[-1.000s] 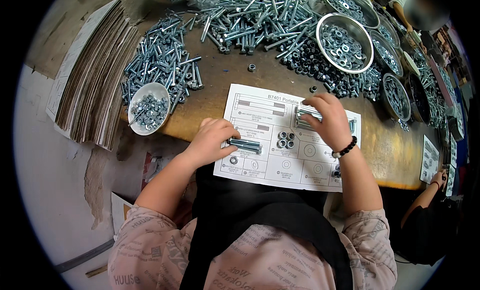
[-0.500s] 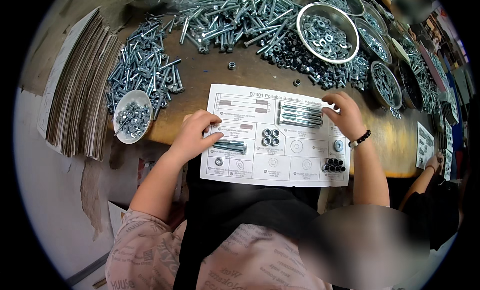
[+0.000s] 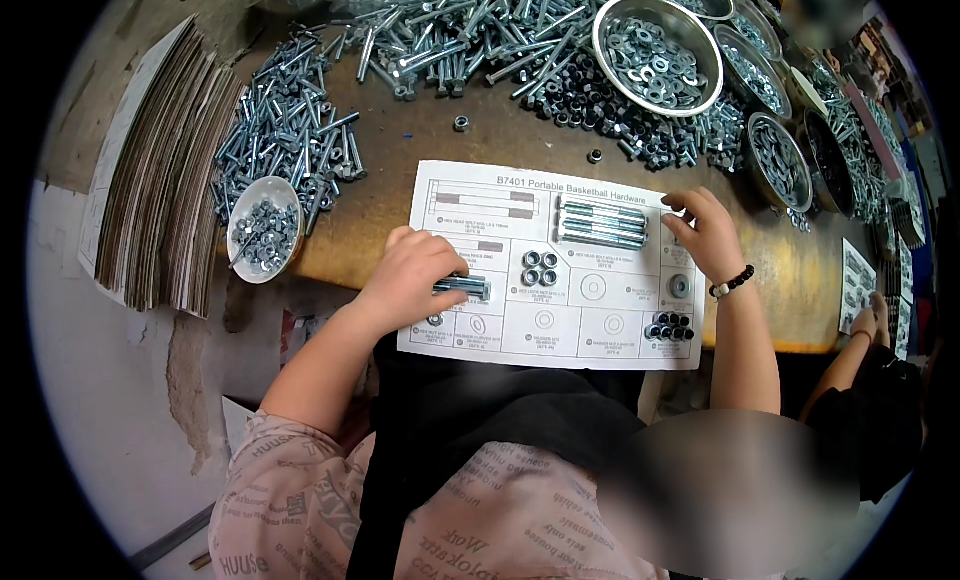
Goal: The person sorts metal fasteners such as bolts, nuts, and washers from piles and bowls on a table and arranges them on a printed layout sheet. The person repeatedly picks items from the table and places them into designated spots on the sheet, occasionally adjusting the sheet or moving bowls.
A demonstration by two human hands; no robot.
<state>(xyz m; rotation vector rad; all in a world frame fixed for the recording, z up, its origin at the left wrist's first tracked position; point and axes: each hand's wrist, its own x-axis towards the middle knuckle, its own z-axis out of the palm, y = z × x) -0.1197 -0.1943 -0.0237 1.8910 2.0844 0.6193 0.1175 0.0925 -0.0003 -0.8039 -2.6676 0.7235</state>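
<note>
A white printed card [image 3: 470,345] with outlined cells lies at the table's front edge, tilted slightly. My left hand [image 3: 410,280] is closed over a small bundle of short bolts [image 3: 475,286] on the card's left side, hiding part of them. By the card's upper right edge, my right hand [image 3: 706,235] has its fingers bent and the thumb apart, with nothing seen in it. Just left of it lie several long bolts [image 3: 603,223] side by side. Several lock nuts [image 3: 540,269] sit mid-card, a washer [image 3: 679,286] at the right, and small black-topped nuts [image 3: 670,327] at the lower right.
A white bowl of nuts [image 3: 264,270] stands at the left, beside a tall card stack [image 3: 160,180]. Piles of bolts [image 3: 290,130] and a steel bowl of washers [image 3: 657,113] lie beyond. At the right, another person's hand [image 3: 866,322] touches a similar card.
My left hand has moved right and down, its fingers closing over the short bolts. My right hand has shifted slightly right, away from the long bolts.
</note>
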